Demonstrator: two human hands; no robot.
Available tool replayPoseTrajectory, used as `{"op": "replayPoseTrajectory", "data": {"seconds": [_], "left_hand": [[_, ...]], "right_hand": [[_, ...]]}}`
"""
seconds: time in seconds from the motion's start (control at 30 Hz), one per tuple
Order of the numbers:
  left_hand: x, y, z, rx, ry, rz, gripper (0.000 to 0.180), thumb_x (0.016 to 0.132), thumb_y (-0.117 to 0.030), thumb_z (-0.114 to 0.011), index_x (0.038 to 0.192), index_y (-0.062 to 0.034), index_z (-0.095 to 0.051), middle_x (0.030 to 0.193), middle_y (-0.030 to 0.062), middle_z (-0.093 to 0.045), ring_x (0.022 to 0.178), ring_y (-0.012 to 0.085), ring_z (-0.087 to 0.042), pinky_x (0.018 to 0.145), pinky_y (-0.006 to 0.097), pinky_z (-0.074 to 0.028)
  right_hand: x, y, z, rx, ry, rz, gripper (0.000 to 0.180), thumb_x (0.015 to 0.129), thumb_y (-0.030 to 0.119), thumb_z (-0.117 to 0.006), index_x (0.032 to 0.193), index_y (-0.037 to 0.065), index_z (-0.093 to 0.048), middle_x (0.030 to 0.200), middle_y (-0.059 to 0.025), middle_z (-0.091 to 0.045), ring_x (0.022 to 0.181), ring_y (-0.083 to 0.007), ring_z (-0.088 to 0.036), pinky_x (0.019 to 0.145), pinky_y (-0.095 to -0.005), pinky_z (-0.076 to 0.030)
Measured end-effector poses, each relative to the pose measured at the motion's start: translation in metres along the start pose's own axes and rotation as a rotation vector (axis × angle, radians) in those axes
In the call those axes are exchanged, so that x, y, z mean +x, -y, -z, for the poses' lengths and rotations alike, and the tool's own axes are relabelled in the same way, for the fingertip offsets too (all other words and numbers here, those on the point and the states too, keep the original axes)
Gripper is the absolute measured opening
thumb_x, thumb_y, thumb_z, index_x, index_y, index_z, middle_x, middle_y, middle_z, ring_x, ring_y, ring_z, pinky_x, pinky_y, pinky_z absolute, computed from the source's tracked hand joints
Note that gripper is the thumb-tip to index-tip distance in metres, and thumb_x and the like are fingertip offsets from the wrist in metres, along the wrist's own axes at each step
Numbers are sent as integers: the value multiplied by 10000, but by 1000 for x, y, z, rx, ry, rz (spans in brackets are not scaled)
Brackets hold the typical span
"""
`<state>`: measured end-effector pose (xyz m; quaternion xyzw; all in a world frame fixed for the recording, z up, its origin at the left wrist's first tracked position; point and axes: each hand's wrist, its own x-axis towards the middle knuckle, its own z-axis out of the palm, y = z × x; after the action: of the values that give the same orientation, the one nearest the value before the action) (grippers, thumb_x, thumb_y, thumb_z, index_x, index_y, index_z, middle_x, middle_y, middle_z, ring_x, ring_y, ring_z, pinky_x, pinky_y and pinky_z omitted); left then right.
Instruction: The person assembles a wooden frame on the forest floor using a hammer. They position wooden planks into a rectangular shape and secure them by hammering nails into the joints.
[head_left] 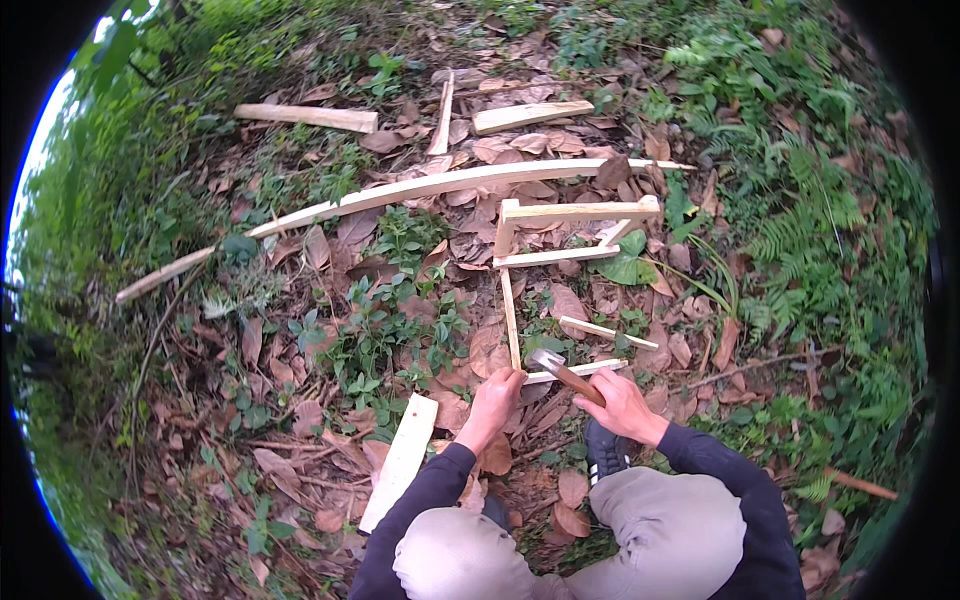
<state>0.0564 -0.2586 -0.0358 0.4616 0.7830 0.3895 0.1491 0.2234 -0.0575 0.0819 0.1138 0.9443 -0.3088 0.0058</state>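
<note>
My right hand [622,408] is wrapped round the wooden handle of a hammer [570,377]. Its metal head is close to the fingers of my left hand [493,405]. Those fingers are closed on the near end of a thin wooden strip [511,315], where a short wooden crosspiece [590,370] meets it. The strip runs away from me to a small wooden frame [580,212] of pale bars, which stands on the leaf litter. A loose thin stick [610,332] lies just beyond the crosspiece. How the crosspiece and strip are joined is hidden by my fingers.
A flat board [400,462] lies beside my left forearm. Past the frame stretches a long curved pole [400,190], with wood pieces [307,117], [533,116] behind it. Dry leaves cover the ground, green plants [800,230] grow around, and my shoe [606,452] is near the hammer.
</note>
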Motion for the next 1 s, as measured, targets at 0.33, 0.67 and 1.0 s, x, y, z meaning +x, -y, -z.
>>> {"op": "replayPoseTrajectory", "data": {"seconds": [0.33,0.67,1.0], "left_hand": [[9,5,-2,-48,55,-120,146,947,-138,-648,1020,-28,-712,939,152,-685,863,349,-686,748,440,-566],[5,9,6,-137,80,48,156,935,-114,-670,1045,-11,-712,938,165,-693,838,368,-688,727,432,-557],[-3,6,0,-272,-319,303,137,954,-91,-718,1051,2,-744,893,75,-719,803,129,-707,665,270,-548]], "right_hand": [[-57,88,-7,180,-376,-370,248,873,173,-750,894,10,-564,751,-152,-534,655,-373,-576,605,-458,-445],[-22,38,-73,146,-414,-371,265,884,167,-749,944,-11,-562,886,-199,-623,812,-426,-623,722,-488,-487],[16,-52,-100,268,-331,-251,375,799,215,-841,924,-13,-570,802,-173,-592,738,-399,-594,661,-461,-446]]}}
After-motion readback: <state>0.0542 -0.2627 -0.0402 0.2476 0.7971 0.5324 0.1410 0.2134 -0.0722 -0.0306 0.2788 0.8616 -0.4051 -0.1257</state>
